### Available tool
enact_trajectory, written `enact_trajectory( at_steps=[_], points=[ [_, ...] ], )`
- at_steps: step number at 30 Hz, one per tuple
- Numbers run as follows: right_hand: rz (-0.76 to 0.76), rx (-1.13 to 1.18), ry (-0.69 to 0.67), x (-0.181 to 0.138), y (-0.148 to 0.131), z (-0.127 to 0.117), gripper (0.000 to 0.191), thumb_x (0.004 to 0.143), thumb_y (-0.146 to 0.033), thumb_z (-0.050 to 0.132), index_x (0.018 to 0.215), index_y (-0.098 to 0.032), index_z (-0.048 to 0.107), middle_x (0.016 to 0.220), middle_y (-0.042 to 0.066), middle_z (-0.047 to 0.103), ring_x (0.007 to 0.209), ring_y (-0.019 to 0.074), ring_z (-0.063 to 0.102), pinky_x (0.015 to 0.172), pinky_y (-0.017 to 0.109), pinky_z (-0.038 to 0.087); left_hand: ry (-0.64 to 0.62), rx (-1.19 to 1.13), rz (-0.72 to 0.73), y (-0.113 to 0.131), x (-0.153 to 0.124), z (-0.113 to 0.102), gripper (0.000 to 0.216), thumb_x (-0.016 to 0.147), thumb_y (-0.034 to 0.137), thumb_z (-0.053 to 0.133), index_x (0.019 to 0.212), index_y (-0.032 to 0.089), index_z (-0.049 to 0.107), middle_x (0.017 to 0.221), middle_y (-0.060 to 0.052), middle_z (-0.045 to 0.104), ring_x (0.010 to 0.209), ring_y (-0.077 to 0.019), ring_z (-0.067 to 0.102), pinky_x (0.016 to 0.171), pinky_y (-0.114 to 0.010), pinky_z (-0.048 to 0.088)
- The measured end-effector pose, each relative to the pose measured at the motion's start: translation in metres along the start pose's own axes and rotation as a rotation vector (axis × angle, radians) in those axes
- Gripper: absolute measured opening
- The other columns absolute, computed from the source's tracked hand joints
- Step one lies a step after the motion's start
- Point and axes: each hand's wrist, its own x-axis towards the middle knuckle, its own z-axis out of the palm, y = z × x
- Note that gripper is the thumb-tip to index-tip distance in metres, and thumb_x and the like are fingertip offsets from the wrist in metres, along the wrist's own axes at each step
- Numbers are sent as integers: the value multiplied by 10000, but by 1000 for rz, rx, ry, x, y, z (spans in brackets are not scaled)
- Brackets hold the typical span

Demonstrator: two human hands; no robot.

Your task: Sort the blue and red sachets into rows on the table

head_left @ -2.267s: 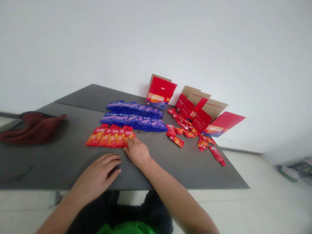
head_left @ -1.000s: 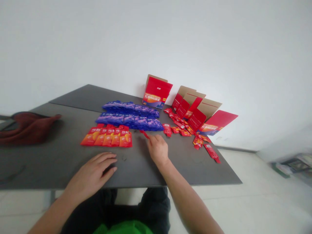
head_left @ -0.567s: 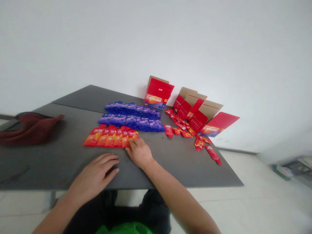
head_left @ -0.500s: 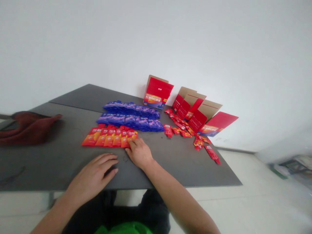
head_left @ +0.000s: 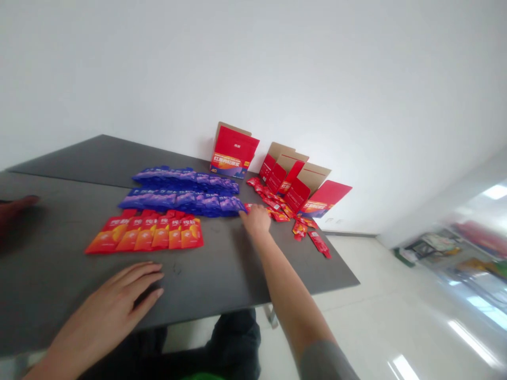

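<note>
My left hand [head_left: 113, 301] lies flat on the grey table, fingers stretched out, just in front of an overlapping row of red-orange sachets [head_left: 150, 232]. My right hand [head_left: 256, 220] reaches over one red sachet [head_left: 247, 206], mostly covered by the hand. The fingers point away and are partly hidden, so whether they grip it cannot be seen. Behind the red-orange row lie two rows of blue-purple sachets [head_left: 182, 199]. Loose red sachets [head_left: 273, 203] are scattered to the right of my right hand.
A red carton [head_left: 234, 153] stands at the back by the wall. Several open red cartons [head_left: 295, 179] with raised flaps stand to its right. A single red sachet [head_left: 319, 244] lies near the table's right edge. Blurred dark reddish cloth [head_left: 16, 211] shows at the far left.
My right hand has left the end of the red-orange row and moved right to a loose red sachet. My left hand still rests on the table. The view has turned right.
</note>
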Motion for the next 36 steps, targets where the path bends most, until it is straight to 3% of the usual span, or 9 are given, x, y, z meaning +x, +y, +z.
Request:
enact_trajectory(
  at_steps=[4,6,10,14,18,22,27,32,36],
  points=[
    [25,-80,-152,15,33,13,438,949,-427,615,1228,-100,702,1214,227,687,1159,320,650,918,394,521,26,0,4,-14,-4,13,463,907,629,579,1261,359,705,1380,-9,691,1297,-313,626,1160,-505,465],
    [-48,-113,-175,11,41,22,326,968,-264,546,1192,-116,731,1193,213,707,1155,299,662,910,365,520,32,2,11,-21,-6,18,444,901,616,593,1253,370,707,1382,1,691,1299,-312,627,1165,-496,459],
    [-95,-147,-188,3,55,24,353,968,-105,448,1148,-117,751,1117,204,737,1081,276,695,889,339,510,18,-2,14,-25,-5,21,425,905,606,583,1240,378,710,1384,6,688,1310,-316,619,1166,-507,454],
    [-38,-66,-43,-9,81,-2,284,974,-205,490,1077,-158,750,1111,167,732,1089,275,668,875,333,493,-13,12,-2,-21,-5,16,438,916,609,569,1265,375,690,1413,2,666,1332,-311,597,1170,-521,447],
    [-14,246,164,-24,108,-30,285,985,-316,461,1081,-205,705,1096,98,722,1067,237,642,893,314,468,-27,7,-2,-18,-5,15,433,915,632,567,1258,395,683,1435,30,647,1349,-314,580,1184,-542,435],
    [97,653,145,-32,113,-22,296,951,-432,486,1021,-194,648,902,46,703,823,201,639,736,284,475,-3,-14,9,-18,-5,16,451,921,649,555,1269,385,669,1417,38,656,1361,-321,563,1199,-570,416],
    [231,1043,-141,-32,61,21,237,908,-388,522,975,-178,611,767,4,658,695,168,617,632,241,470,4,14,4,-8,-2,7,444,924,641,550,1232,362,705,1385,8,678,1315,-317,602,1179,-543,440],
    [95,785,-179,-21,-33,43,206,969,-312,501,953,-180,659,957,70,735,906,199,674,770,265,490,-1,10,-13,9,3,-9,451,934,626,550,1205,319,738,1367,-34,692,1290,-293,625,1151,-471,470],
    [6,624,-173,-17,-89,50,299,1038,-368,440,1149,-185,648,1053,103,735,985,241,688,855,327,504,6,13,-16,17,4,-14,443,944,610,550,1195,303,745,1362,-49,698,1280,-291,634,1144,-466,475]
  ],
)
